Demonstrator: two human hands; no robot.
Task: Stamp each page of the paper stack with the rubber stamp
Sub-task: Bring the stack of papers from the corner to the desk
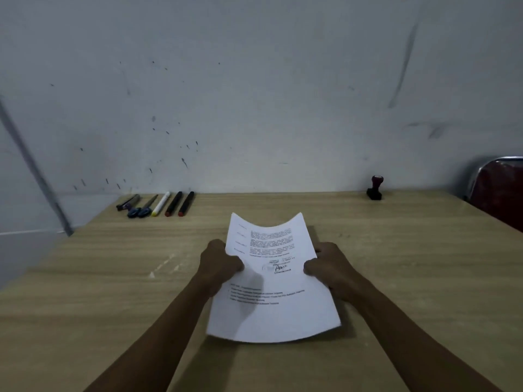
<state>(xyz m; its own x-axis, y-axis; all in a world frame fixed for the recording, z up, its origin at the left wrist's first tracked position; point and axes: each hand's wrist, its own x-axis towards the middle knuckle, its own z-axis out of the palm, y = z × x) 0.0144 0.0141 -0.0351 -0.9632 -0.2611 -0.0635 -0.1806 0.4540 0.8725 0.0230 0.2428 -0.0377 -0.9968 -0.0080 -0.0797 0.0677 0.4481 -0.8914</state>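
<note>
A white paper stack (273,312) with printed text and a dark signature mark is held above the middle of the wooden table (113,278), its sheets bowed upward. My left hand (219,263) grips its left edge, thumb on top. My right hand (328,267) grips the right edge the same way. The rubber stamp (375,188), black base with a dark red handle, stands upright at the table's far right edge by the wall, well away from both hands.
A row of pens, markers and blue-handled scissors (157,205) lies at the far left of the table by the wall. A dark red chair (498,190) with a metal frame stands past the table's right edge. The grey wall rises directly behind.
</note>
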